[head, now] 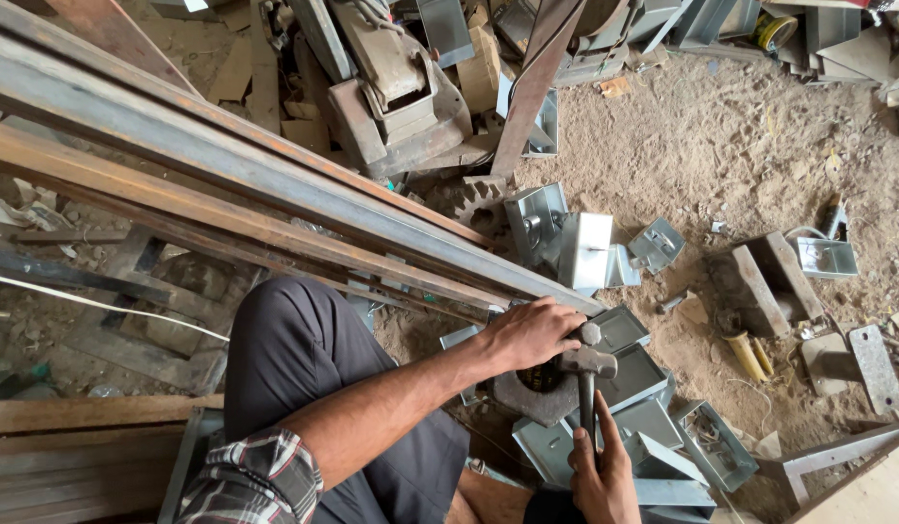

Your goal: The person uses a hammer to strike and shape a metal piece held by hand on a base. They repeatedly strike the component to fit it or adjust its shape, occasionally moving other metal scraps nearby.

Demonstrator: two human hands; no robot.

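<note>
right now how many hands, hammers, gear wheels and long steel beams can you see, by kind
hands: 2, left hand on the dark metal block, right hand gripping the hammer
hammers: 1
gear wheels: 1, the toothed gear by the beams
long steel beams: 2, rusty beam and grey beam
total: 6

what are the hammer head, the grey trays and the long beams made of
Hammer head: looks like dull dark steel, worn and unpolished. Grey trays: seemingly thin folded sheet metal, pale matte grey with crisp bent edges, possibly galvanised. Long beams: probably steel sections, brown with rust and grime.
</note>
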